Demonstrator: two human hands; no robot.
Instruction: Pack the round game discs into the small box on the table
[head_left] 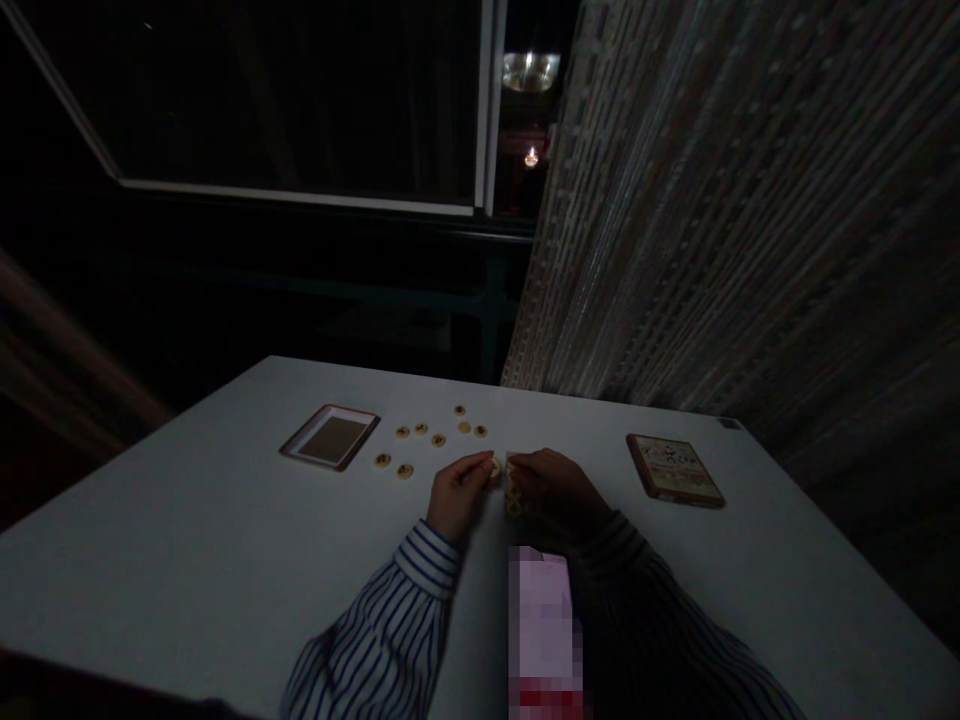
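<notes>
Over the white table, my left hand [456, 497] pinches a round, pale yellow xiangqi piece [495, 468] between thumb and fingers. Close beside it, my right hand [555, 485] is closed around a clear plastic bag of xiangqi pieces [513, 497], partly hidden by the fingers. Several loose xiangqi pieces [421, 428] lie scattered beyond my left hand, most with dark characters facing up. One loose piece [464, 427] shows a plain face. The dim light hides finer markings.
An open shallow box [291, 448] sits at the left of the white table [187, 540]. A printed box lid [679, 470] lies at the right. Bead-string curtains [660, 220] hang behind the right side. A blurred pinkish item [544, 620] is near me.
</notes>
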